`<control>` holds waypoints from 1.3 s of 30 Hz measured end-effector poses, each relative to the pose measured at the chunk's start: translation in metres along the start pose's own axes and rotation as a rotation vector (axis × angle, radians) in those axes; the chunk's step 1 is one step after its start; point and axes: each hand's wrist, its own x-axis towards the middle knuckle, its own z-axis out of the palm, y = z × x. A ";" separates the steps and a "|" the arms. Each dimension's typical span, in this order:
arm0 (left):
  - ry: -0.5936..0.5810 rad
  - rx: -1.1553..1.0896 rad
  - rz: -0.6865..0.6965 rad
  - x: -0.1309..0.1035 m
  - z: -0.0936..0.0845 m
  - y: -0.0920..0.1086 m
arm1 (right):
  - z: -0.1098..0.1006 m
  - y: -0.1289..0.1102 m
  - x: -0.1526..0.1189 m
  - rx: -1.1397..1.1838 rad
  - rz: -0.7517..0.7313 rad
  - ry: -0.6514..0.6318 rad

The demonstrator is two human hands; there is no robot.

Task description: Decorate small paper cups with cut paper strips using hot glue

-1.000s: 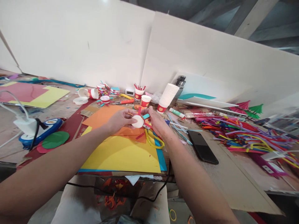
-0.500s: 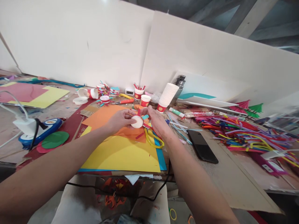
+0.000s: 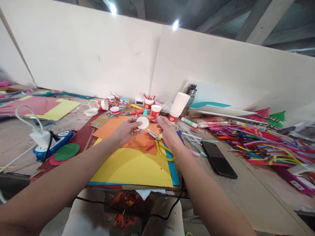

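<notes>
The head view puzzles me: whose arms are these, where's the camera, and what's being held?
No machine here: these are a person's bare arms, filmed by a camera worn on their head. The left hand holds a small round white piece with coloured strips around it; the right hand is close beside. On the table lie yellow paper, orange paper and yellow-handled scissors. Paper cups stand stacked behind; a phone lies to the right.

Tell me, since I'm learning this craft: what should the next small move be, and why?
Perhaps bend the red strip outward with the right hand: its fingertips are close by, while the left hand grips the white cup base.
</notes>
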 end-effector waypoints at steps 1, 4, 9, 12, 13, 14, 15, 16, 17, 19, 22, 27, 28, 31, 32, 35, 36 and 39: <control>0.005 -0.008 0.005 0.000 0.000 0.000 | 0.003 0.001 -0.002 0.015 0.035 -0.044; 0.008 0.003 0.002 -0.001 0.003 -0.002 | 0.013 0.006 -0.007 0.041 0.085 -0.146; -0.044 0.108 0.026 -0.003 0.004 -0.005 | 0.015 0.012 -0.007 0.015 0.080 -0.134; -0.083 0.150 0.106 -0.001 -0.001 -0.005 | 0.012 0.013 -0.005 -0.059 0.065 -0.118; -0.082 0.160 0.129 0.000 -0.002 -0.004 | 0.011 0.014 -0.004 -0.097 0.048 -0.119; -0.072 0.169 0.145 0.001 -0.004 -0.004 | 0.010 0.014 -0.004 -0.131 0.028 -0.124; -0.058 0.177 0.153 0.002 -0.005 -0.004 | 0.010 0.014 -0.004 -0.161 0.010 -0.134; -0.046 0.184 0.154 0.003 -0.006 -0.003 | 0.010 0.014 -0.005 -0.181 -0.003 -0.145; -0.036 0.189 0.150 0.004 -0.007 -0.003 | 0.011 0.014 -0.005 -0.195 -0.010 -0.155; -0.024 0.191 0.140 0.004 -0.006 -0.003 | 0.011 0.013 -0.006 -0.208 -0.016 -0.165; -0.011 0.182 0.139 0.004 -0.005 -0.004 | 0.011 0.011 -0.008 -0.197 -0.017 -0.165; -0.011 0.163 0.151 0.004 -0.004 -0.003 | 0.011 0.010 -0.008 -0.173 -0.005 -0.149; -0.009 0.161 0.153 0.003 -0.004 -0.003 | 0.011 0.011 -0.008 -0.174 -0.003 -0.142; -0.002 0.151 0.155 0.002 -0.003 -0.002 | 0.011 0.011 -0.008 -0.174 -0.002 -0.127; -0.003 0.147 0.153 0.002 -0.003 -0.001 | 0.011 0.011 -0.008 -0.173 -0.003 -0.128; -0.014 0.135 0.146 0.000 -0.003 -0.001 | 0.011 0.012 -0.007 -0.165 -0.008 -0.134; -0.022 0.133 0.146 0.000 -0.003 0.000 | 0.011 0.012 -0.007 -0.161 -0.010 -0.135; -0.040 0.134 0.135 -0.001 -0.004 0.001 | 0.010 0.012 -0.006 -0.155 -0.017 -0.136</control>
